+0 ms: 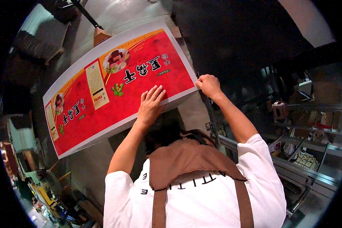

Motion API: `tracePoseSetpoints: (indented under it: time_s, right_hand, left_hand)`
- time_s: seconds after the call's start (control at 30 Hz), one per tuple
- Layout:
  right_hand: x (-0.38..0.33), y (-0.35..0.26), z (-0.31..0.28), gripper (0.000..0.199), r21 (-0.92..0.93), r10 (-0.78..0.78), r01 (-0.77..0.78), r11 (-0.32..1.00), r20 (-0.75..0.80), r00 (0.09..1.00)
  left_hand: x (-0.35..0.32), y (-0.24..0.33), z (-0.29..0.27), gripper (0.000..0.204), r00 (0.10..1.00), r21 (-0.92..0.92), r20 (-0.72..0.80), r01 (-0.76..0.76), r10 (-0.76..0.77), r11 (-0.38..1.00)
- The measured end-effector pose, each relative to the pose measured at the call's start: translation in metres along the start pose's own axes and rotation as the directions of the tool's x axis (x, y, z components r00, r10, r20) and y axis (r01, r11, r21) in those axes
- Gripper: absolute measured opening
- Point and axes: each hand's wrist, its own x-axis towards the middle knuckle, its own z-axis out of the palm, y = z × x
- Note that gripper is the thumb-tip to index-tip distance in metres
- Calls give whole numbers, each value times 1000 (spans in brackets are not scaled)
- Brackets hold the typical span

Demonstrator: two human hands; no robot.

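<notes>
The red printed sheet [102, 110] lay large and flat on a grey surface, tilted across the left and middle of the view, its white border showing all round. The left hand [151, 104] rested open on it near the lower edge, palm down and fingers spread, gripping nothing. Pressing evenly with the whole palm seemed the sound way to keep so thin a sheet from sliding or buckling. The right hand [209, 85] was closed in a fist on the sheet's right corner. A light pinch on the white border, pulled level with the surface, looked safest against a crease. Cluttered metal shelves [311, 114] stood well apart at the right.
</notes>
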Motion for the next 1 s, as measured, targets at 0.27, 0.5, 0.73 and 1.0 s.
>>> tracePoseSetpoints:
  time_s: [0.27,0.5,0.73,1.0]
  right_hand:
    - [2,4,5,20,-32,-28,28,999,4,1000]
    - [-2,-3,-23,21,172,-14,22,985,-46,999]
    - [10,3,-8,34,812,-33,-443,380,490,871]
    - [1,-44,-67,33,902,-96,-276,333,324,941]
  left_hand:
    - [0,3,-3,60,1000,33,21,18,-19,999]
    - [2,6,-1,55,998,-49,-64,3,-6,999]
    - [-25,53,-3,20,951,-712,198,306,-238,632]
    - [-120,-26,-39,43,500,-657,91,-620,-861,-429]
